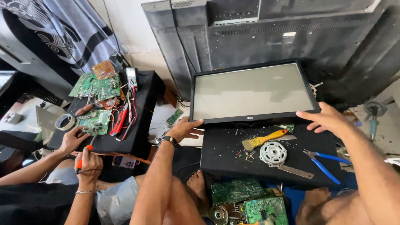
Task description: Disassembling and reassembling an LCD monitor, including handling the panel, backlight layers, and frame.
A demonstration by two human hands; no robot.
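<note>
On the black table [216,158], both hands' grip brackets the monitor [252,91].

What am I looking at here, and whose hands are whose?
There is one picture, taken by a camera worn on a person's head and looking down at their own bare arms. Their left hand grips the lower left corner of a flat monitor, and their right hand holds its lower right corner. The monitor stands on a black box. On that box lie a yellow-handled brush, a round metal part and blue-handled pliers. Green circuit boards lie on the floor below. At the left a second person works: one hand rests on a circuit board, and the other hand grips an orange-handled tool.
</note>
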